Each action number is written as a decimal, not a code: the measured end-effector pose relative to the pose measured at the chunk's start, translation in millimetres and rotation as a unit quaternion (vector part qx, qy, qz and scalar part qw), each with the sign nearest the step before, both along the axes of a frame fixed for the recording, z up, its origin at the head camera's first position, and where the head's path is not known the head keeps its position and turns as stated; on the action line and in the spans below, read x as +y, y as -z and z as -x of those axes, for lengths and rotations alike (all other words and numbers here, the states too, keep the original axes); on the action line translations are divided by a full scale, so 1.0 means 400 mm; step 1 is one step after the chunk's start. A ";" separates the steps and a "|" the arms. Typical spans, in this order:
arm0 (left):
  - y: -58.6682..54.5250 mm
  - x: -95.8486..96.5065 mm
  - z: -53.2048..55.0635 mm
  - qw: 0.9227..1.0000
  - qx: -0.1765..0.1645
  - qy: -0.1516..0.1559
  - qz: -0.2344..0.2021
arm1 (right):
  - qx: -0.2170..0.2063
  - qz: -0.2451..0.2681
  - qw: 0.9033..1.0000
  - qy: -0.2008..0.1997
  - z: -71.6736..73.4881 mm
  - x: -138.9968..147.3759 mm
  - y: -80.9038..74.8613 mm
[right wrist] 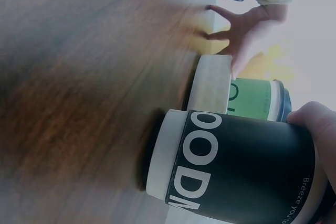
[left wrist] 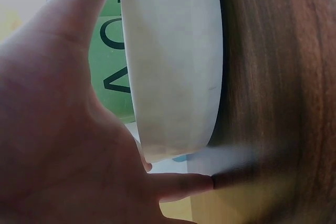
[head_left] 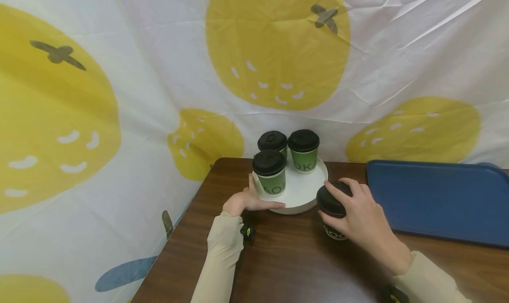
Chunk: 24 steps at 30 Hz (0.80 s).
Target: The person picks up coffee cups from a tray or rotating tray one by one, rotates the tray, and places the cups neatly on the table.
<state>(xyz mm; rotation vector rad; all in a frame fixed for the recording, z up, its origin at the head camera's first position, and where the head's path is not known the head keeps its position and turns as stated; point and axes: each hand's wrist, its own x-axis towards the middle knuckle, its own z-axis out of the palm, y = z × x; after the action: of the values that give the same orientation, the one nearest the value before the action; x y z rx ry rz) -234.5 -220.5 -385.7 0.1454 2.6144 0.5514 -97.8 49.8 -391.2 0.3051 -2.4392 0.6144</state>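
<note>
On the table, a round white tray (head_left: 298, 195) carries three green paper cups with black lids: one at the front left (head_left: 272, 184), one at the right (head_left: 305, 160) and one at the back left (head_left: 272, 139). My left hand (head_left: 247, 200) rests against the tray's left side, its thumb along the front rim and its fingers spread. From above, my right hand (head_left: 365, 217) grips a black paper cup (right wrist: 241, 166) with white lettering around its lid. This cup is upright, just right of the tray's front; whether its base touches the table cannot be told.
A blue rectangular tray (head_left: 437, 201) lies on the brown wooden table (head_left: 286, 259) at the right. Behind and to the left hangs a white cloth (head_left: 151, 130) printed with yellow fruit, close to the table's edges.
</note>
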 end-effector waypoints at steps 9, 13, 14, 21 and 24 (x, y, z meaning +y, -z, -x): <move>0.017 -0.001 0.014 1.000 0.007 0.000 0.004 | 0.018 -0.010 1.000 -0.002 -0.005 0.002 0.008; 0.019 -0.002 0.015 1.000 0.005 -0.003 0.004 | 0.032 -0.009 0.999 -0.001 -0.006 0.002 0.014; 0.016 -0.002 0.013 1.000 0.002 -0.005 0.003 | 0.037 -0.010 0.999 -0.001 -0.007 0.001 0.016; -0.023 0.005 -0.021 1.000 0.003 -0.014 -0.019 | 0.068 -0.008 0.998 -0.002 -0.012 0.000 0.028; -0.020 0.007 -0.016 1.000 0.002 -0.011 -0.014 | 0.069 -0.008 0.998 -0.002 -0.014 0.000 0.028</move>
<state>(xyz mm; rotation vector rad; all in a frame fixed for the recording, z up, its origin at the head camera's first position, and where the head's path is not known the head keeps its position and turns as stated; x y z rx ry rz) -227.9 -217.5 -377.6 0.1258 2.6160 0.5961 -92.2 49.9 -402.5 0.3468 -2.3126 0.5566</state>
